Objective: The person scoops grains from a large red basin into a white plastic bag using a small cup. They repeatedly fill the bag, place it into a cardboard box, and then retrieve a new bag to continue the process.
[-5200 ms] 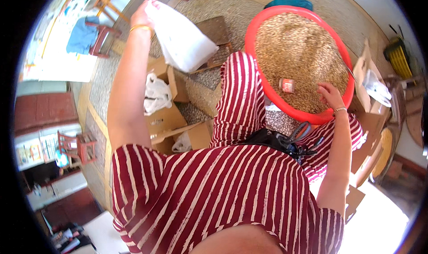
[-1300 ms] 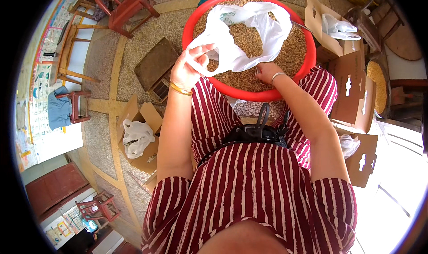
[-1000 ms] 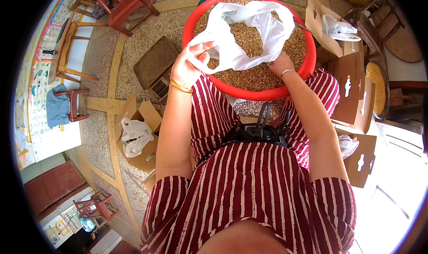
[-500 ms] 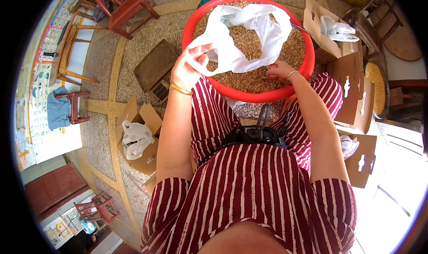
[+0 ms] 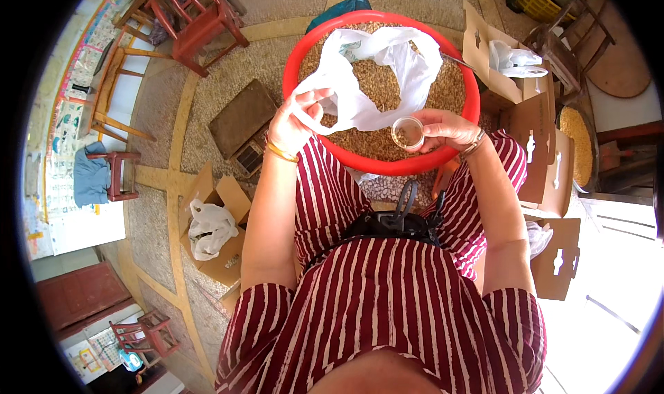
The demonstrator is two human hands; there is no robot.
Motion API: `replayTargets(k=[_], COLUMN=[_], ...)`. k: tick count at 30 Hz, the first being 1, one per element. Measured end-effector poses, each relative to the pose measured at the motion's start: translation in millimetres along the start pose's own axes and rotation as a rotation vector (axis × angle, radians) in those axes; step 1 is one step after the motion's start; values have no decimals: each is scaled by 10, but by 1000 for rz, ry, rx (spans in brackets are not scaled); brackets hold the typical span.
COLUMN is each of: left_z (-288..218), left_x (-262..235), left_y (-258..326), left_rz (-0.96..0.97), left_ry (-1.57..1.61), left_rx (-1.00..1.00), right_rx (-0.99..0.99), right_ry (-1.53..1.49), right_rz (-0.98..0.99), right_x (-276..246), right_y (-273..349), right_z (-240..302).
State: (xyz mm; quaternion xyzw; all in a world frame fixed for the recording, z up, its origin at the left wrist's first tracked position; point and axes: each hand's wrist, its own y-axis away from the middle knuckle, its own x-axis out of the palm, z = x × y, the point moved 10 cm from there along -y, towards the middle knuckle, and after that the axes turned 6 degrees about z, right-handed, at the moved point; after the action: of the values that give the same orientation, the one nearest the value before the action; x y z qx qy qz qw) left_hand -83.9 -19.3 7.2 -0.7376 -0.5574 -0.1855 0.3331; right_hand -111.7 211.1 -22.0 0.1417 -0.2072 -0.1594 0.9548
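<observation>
A wide red basin (image 5: 346, 157) full of tan grain (image 5: 448, 90) rests on my lap. My left hand (image 5: 294, 121) grips the edge of a white plastic bag (image 5: 377, 72) that lies spread over the grain. My right hand (image 5: 443, 128) holds a small round cup (image 5: 408, 133) filled with grain, just above the basin's near rim and beside the bag's lower edge.
An open cardboard box (image 5: 214, 231) with a white bag stands on the floor at my left. More cardboard boxes (image 5: 536, 128) sit at my right, beside a round tray of grain (image 5: 577, 145). A dark mat (image 5: 242, 117) and red wooden chairs (image 5: 197, 17) lie farther left.
My right hand has come up out of the grain with the small cup now full. My left hand keeps its hold on the bag, which was swung over from the left earlier.
</observation>
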Motion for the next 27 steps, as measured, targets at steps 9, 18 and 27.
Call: replayTargets(k=[9, 18, 27], left_z=[131, 200, 184], left_x=[76, 118, 178], left_y=[41, 73, 26], left_rz=[59, 151, 170], left_ry=[110, 25, 27], left_rx=[-140, -176, -178], right_rx=[-199, -393, -626], right_ry=[229, 1463, 1591], right_rz=[-403, -939, -983], right_x=[-495, -456, -321], right_y=[-454, -414, -368], right_z=[482, 706, 855])
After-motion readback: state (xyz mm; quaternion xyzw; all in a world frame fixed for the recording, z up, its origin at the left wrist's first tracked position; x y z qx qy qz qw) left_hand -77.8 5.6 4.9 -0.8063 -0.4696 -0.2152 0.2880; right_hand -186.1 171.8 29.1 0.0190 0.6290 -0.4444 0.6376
